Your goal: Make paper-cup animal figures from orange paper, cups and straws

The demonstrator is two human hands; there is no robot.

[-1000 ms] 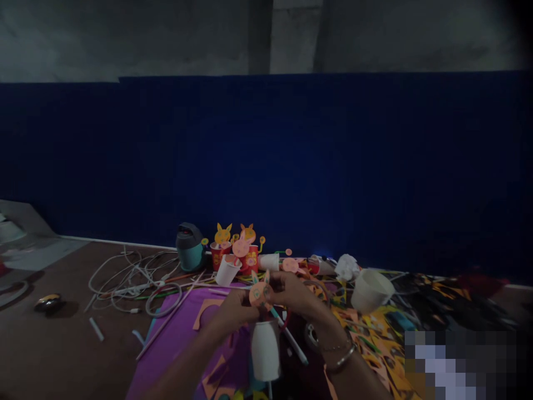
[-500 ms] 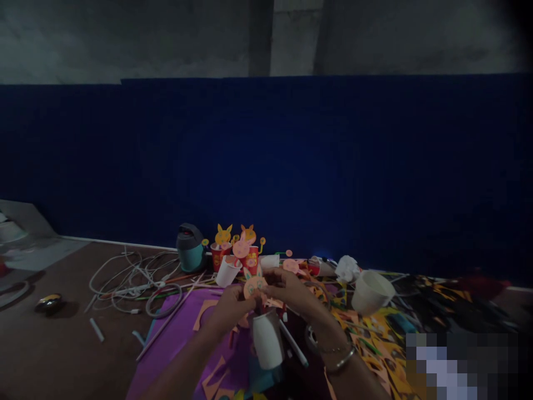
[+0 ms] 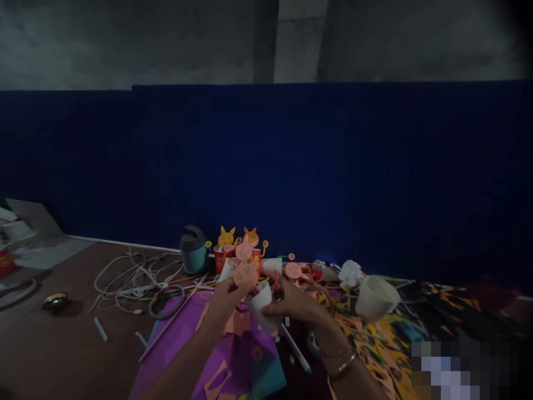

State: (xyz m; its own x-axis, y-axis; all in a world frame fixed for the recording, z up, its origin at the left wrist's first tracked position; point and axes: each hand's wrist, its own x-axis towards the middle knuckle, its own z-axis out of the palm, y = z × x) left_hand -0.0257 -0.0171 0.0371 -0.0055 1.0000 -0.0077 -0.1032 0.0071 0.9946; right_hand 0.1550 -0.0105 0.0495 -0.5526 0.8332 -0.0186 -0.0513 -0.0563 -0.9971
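Note:
My left hand pinches a peach paper bunny head with drawn eyes and greenish ears. In my right hand is a white paper cup, tilted, its rim turned toward the bunny head. A red strip sticks up beside the cup's rim, close to my right fingers. Beneath both hands lie purple paper and a teal sheet. Peach paper scraps rest just below the cup. Whether the bunny head touches the cup is hard to see.
Red cups with paper animal heads stand behind my hands, by a teal-and-grey container. White cables and a computer mouse lie left. Rightward are a marker, a white bowl, crumpled paper and yellow scraps.
My right hand has left the bunny head and taken hold of the white cup, which is raised and tilted now. The bunny head stays in my left hand, moved slightly left and up.

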